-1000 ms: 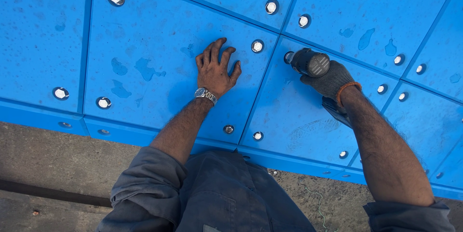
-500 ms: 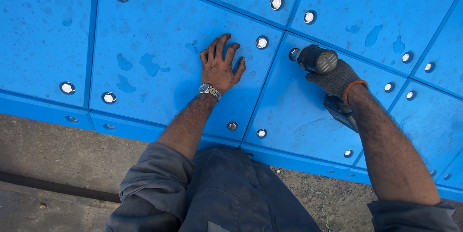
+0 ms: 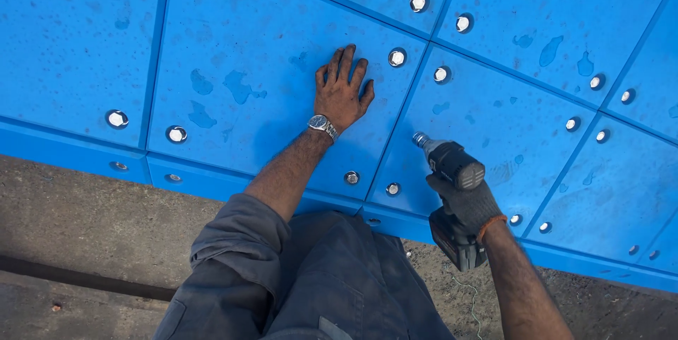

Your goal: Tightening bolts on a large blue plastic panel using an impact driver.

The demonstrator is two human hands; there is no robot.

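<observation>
- The drill [image 3: 452, 170] is sitting in the gloved right hand [image 3: 467, 202], which is wrapping tightly around its grip; the battery block is hanging below the wrist, over the panel's lower edge.
- Its bit is pointing up and left, hovering just off the blue panel [image 3: 494, 128], apart from every bolt; the nearest are the bolt [image 3: 393, 189] down-left of the tip and the bolt [image 3: 441, 74] above it.
- To drive cleanly, in my judgement, the bit should be meeting the bolt head square to the panel face, with the wrist staying in line behind the drill so it is not skating off.
- The bare left hand [image 3: 342, 93], wearing a watch [image 3: 322, 124], is lying flat with fingers spread on the neighbouring panel [image 3: 247, 43], well left of the drill and just left of another bolt [image 3: 397, 57]; as a brace it is working well there, clear of the bit.
- Wet patches are dotting the panels, so a firm footing on the concrete [image 3: 85, 227] below is mattering.
</observation>
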